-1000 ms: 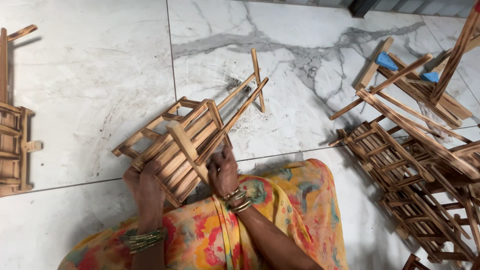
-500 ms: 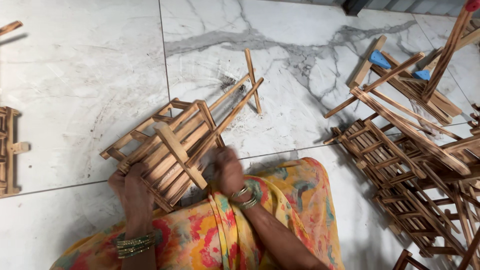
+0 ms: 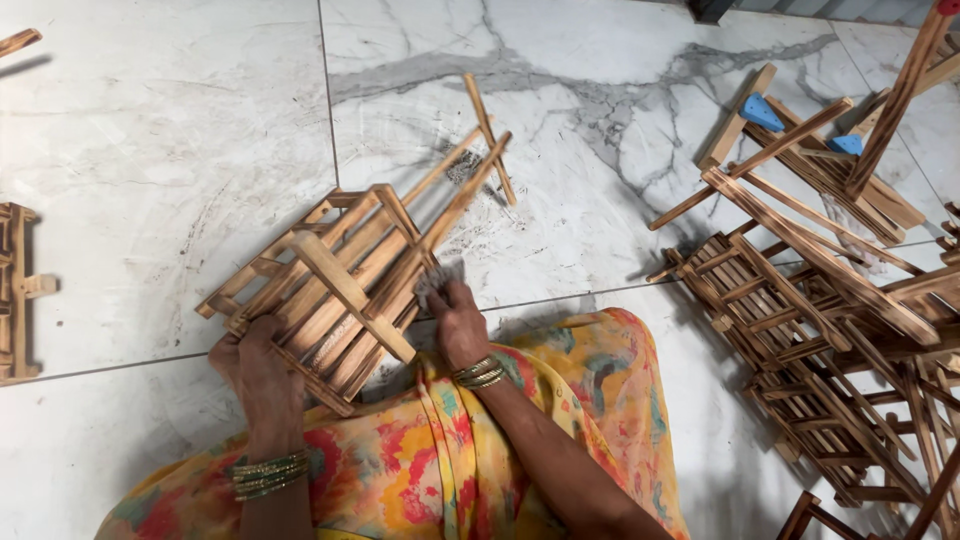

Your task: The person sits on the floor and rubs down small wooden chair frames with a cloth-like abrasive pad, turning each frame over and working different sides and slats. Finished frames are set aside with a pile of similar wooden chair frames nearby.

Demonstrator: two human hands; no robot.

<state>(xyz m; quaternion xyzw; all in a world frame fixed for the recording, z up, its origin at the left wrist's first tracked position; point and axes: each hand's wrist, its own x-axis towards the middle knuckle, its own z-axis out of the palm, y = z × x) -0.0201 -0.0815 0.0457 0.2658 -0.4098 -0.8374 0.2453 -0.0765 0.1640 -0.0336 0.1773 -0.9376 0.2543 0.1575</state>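
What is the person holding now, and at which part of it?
The left hand grips the wooden slatted frame at its lower corner. The right hand presses a small greyish pad against its side slat.

Glossy white marble floor tiles with grey veining, seemingly daylit

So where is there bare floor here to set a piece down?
The widest bare floor lies upper left, between the held rack and the piece at the left edge. Another patch lies between the rack's legs and the pile on the right. The right side is crowded. Both hands are on the rack.
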